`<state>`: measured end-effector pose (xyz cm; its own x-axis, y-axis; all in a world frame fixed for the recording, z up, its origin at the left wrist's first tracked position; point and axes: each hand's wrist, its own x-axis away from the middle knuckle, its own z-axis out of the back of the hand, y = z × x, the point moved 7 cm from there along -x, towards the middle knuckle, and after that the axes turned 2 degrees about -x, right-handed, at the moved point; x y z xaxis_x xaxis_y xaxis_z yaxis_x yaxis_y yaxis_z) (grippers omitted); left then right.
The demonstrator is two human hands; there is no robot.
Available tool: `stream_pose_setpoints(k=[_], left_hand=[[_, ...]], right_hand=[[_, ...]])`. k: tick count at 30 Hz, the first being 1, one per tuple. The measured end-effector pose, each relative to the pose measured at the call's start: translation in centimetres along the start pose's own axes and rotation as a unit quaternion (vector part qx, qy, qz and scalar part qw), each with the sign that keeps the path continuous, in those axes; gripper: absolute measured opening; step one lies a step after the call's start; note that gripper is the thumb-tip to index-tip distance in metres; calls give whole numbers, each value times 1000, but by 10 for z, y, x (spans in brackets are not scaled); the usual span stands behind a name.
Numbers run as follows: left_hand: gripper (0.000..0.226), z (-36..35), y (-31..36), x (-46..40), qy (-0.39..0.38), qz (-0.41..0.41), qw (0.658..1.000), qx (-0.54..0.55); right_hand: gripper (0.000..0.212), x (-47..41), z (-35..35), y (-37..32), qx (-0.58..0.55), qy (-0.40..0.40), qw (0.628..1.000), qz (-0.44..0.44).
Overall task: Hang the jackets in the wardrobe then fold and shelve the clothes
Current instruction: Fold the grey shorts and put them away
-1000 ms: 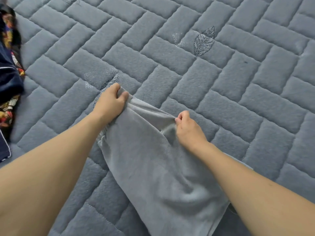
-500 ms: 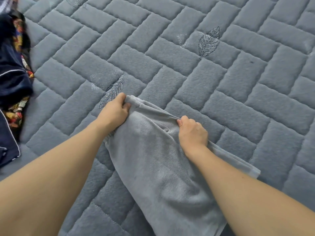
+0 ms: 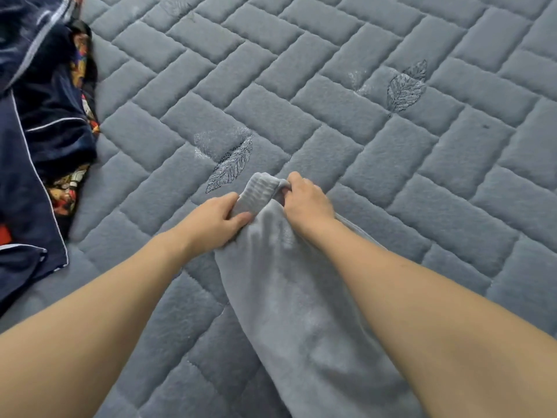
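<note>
Grey fleecy garment (image 3: 301, 297) lies on the quilted blue-grey bedspread (image 3: 361, 131), ribbed end bunched between left hand (image 3: 217, 220) and right hand (image 3: 306, 200), both gripping it close together, so the fold probably goes lopsided if one side slips.

Bunched grey fleece garment (image 3: 301, 297) on quilt (image 3: 391, 176)

Grey garment's (image 3: 304, 312) lower end and navy clothes (image 3: 39, 122) cut by frame edges

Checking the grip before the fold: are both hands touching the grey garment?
Touching. The head view shows the left hand and right hand gripping the grey garment at its ribbed end.
</note>
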<state>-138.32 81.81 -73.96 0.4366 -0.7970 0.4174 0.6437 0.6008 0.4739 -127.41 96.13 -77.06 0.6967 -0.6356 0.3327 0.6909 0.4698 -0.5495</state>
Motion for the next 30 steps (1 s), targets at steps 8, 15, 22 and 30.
stream_pose_setpoints(k=[8,15,22,30], left_hand=[[58,11,-26,-13,59,112,977,-172],[68,-13,-41,19,-32,67,997,-3],[19,6,-21,13,71,70,991,-87],[16,3,-14,7,7,99,950,-297]], right_hand=[[22,-12,-11,9,82,58,995,1],[48,-4,-6,27,-18,110,994,14],[56,-11,-8,30,28,121,992,33],[61,-11,-9,32,31,135,990,30]])
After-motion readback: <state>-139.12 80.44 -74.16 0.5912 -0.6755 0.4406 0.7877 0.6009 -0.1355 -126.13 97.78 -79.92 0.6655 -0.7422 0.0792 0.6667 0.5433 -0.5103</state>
